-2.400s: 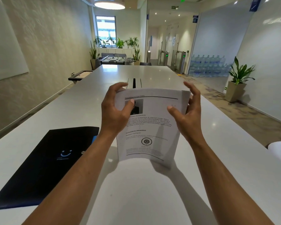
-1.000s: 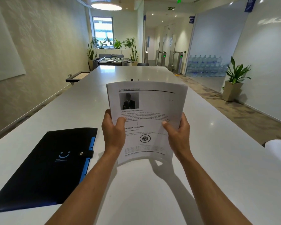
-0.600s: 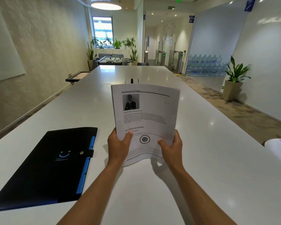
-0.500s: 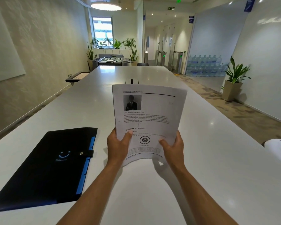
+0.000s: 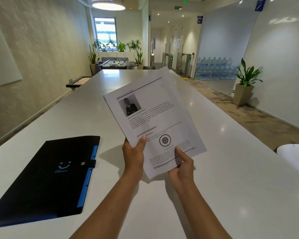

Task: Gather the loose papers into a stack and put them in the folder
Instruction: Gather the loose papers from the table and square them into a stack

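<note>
Stack of papers (image 5: pixel 155 121) held in the air above white table (image 5: pixel 231 178), tilted, top edge leaning right. Left hand (image 5: pixel 134 156) pinching lower left edge, thumb on printed face. Right hand (image 5: pixel 181 168) pinching bottom edge, thumb on top. Black folder (image 5: pixel 47 180) flat on table, left of hands, closed, strap snapped, apart from papers.

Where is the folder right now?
In the head view, the closed black folder with blue edge lies flat on the white table, left of the left hand.
</note>
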The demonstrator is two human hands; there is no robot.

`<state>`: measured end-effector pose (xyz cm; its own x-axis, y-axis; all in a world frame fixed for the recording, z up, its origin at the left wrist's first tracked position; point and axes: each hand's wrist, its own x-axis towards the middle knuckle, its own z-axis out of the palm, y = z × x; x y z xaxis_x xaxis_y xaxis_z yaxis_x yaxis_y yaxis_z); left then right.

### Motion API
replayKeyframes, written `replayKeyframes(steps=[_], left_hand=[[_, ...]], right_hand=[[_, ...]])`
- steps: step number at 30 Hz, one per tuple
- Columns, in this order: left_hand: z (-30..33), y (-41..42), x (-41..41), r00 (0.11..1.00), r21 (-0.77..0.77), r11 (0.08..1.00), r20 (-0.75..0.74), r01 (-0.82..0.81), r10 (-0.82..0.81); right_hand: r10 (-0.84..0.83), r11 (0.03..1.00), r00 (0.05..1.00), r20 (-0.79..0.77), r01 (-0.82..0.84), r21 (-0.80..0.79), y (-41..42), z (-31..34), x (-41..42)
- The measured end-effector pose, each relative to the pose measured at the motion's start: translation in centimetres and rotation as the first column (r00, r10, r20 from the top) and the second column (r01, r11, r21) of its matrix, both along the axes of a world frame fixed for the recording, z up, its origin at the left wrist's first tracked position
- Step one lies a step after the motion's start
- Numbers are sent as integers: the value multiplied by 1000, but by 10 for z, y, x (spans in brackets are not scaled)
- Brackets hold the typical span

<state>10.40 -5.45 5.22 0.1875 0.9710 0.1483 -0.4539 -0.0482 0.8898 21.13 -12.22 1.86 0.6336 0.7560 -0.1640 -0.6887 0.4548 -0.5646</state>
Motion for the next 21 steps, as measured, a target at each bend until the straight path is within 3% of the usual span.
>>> replayKeyframes(steps=[10,15,17,19,21], left_hand=[[-15,0,-5,987,-116,982,78,151,-143],[-18,27,-28,996,-258,965,85,51,-30],[-16,41,-40,996,-242,966,-30,-88,83],[-13,53,-48,955,-109,969,-224,-222,194],[-7,63,-54,909,58,966,-329,-251,256]], right_hand=[[-88,986,953,291,124,-109,-3,14,17],[-117,971,741,662,226,-81,-10,28,43],[-113,969,664,739,238,-66,-14,36,54],[-97,975,605,790,215,-45,-18,45,63],[-73,984,540,839,177,-28,-21,54,69]])
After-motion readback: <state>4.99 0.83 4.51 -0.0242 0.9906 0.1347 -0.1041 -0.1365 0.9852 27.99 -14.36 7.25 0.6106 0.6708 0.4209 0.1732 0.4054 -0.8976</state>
